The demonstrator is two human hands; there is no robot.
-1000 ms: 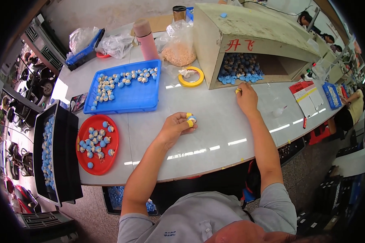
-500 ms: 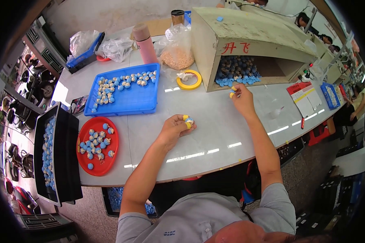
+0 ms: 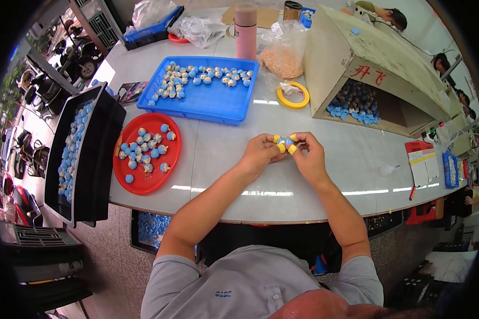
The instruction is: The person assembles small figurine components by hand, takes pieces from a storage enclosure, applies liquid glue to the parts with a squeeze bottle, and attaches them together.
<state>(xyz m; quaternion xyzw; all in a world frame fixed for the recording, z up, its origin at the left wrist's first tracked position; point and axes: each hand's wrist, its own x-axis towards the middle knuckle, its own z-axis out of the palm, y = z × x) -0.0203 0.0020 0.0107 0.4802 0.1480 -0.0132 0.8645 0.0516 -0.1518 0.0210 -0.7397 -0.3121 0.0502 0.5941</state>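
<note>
My left hand (image 3: pixel 261 153), with yellow tape round its fingertips, pinches a small blue-and-white ball-shaped piece (image 3: pixel 282 142) above the grey tabletop. My right hand (image 3: pixel 310 159), its thumb and finger taped the same way, meets it from the other side, fingertips closed at a small blue part (image 3: pixel 289 141). The two pieces touch or nearly so; the fingers cover most of them. Left of my hands, a round red tray (image 3: pixel 171 175) holds several blue-and-cream pieces. Beyond it is a blue rectangular tray (image 3: pixel 218 105) with more of them along its far and left sides.
A black crate (image 3: pixel 98 154) of blue pieces stands at the left edge. Ahead are a roll of yellow tape (image 3: pixel 293 95), a pink bottle (image 3: pixel 246 34) and a bag of small tan bits (image 3: pixel 282 59). The beige shelf box (image 3: pixel 330 58) at right holds blue parts.
My right hand has come from the shelf box opening back to my left hand, and the fingertips now meet. The view has shifted, with the table lying differently in it.
</note>
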